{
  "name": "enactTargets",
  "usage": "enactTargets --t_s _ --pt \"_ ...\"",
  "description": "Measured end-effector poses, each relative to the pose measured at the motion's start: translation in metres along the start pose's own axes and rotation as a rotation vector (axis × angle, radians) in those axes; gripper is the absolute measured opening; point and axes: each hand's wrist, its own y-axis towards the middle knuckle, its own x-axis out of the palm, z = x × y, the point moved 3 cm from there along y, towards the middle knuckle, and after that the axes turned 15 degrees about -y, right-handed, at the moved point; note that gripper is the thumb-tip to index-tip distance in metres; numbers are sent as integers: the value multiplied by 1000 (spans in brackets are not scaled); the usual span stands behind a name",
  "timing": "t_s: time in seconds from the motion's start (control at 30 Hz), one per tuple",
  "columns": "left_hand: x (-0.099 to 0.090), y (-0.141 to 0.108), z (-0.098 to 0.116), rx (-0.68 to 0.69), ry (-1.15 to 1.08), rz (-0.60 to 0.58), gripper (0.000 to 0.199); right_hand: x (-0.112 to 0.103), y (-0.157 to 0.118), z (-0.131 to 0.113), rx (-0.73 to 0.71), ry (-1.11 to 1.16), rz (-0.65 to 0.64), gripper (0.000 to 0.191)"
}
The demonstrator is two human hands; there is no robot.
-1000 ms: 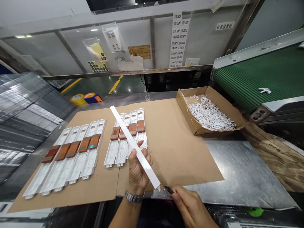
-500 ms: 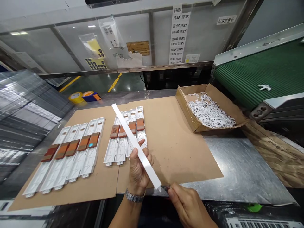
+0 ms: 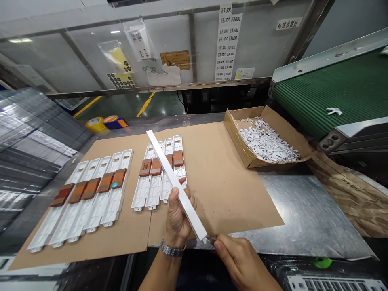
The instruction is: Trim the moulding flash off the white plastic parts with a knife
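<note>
Bright, even overhead light fills the view, with small ceiling lamps (image 3: pixel 18 40) mirrored in the glass panel (image 3: pixel 54 68) and soft glare across the steel sheet (image 3: pixel 306 214). Shadows stay faint. Wide-angle distortion bends the frame's edges, yet detail looks sharp, without obvious motion blur.

Factory production floor, green conveyor belt (image 3: pixel 330 89), steel workbench (image 3: pixel 306 210), posted label sheets (image 3: pixel 227 42), yellow floor markings (image 3: pixel 144 105)
</note>
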Motion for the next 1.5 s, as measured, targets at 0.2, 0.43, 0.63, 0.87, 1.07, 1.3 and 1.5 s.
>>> enactTargets --t_s 0.2,0.43,0.63,0.87,1.07,1.3,1.5 --pt "-4 3 0 34 30 57 38 3 -2 -2 -107 40 -111 36" --pt "-10 6 10 108 153 147 48 3 -11 21 -12 304 -37 42" --pt "-5 -4 9 154 197 126 57 6 -15 32 128 366 143 42" --pt "-5 -15 12 172 325 -28 65 -2 -13 14 52 125 471 24" --pt "-9 -18 12 313 500 -4 71 0 -13 8 -28 -212 589 23" --pt "-8 -21 13 426 571 27 87 4 -10 5 -65 -400 652 22" --pt "-8 -23 13 479 601 25 92 6 -8 5 -67 -455 653 23"
